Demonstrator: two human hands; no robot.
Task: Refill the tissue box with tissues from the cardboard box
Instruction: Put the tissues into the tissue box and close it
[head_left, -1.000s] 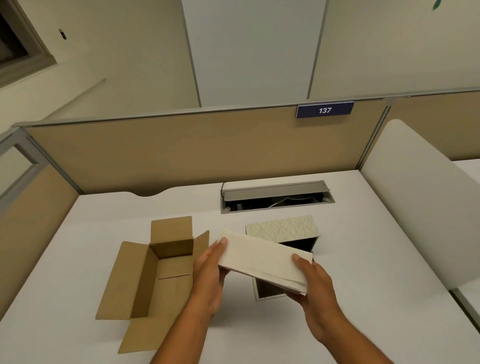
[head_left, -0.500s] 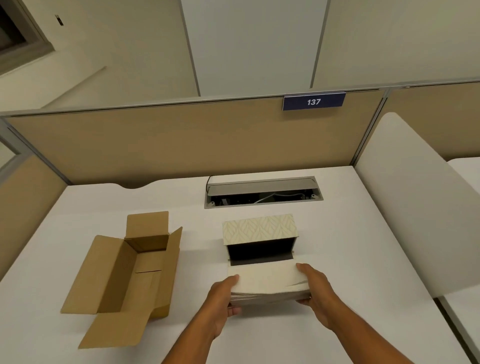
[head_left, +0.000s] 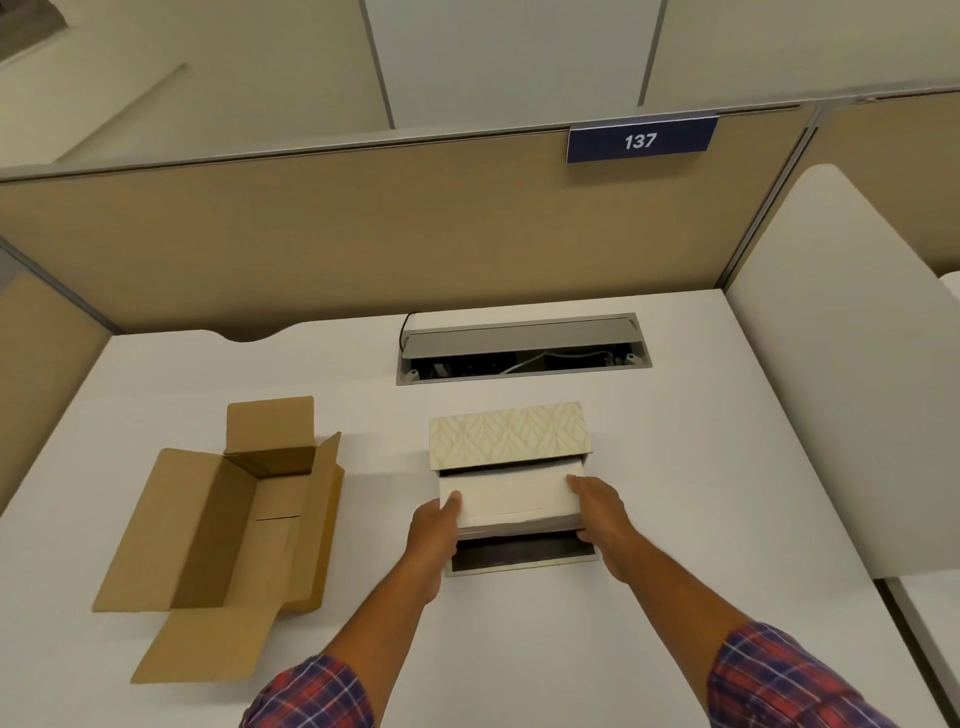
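Note:
A cream tissue box (head_left: 509, 434) with a leaf pattern lies on its side on the white desk (head_left: 701, 467), its open bottom facing me and its flap (head_left: 519, 558) folded down flat. A white stack of tissues (head_left: 511, 499) sits partly inside that opening. My left hand (head_left: 434, 535) grips the stack's left end and my right hand (head_left: 602, 514) grips its right end. The brown cardboard box (head_left: 234, 525) lies open to the left, and its visible inside holds nothing.
A grey cable hatch (head_left: 519, 348) is set into the desk behind the tissue box. Tan partition walls (head_left: 311, 234) close off the back and left. A white panel (head_left: 841, 374) stands along the desk's right side.
Both hands carried the tissue stack from above the desk down to the box's open side, then pushed it partway in.

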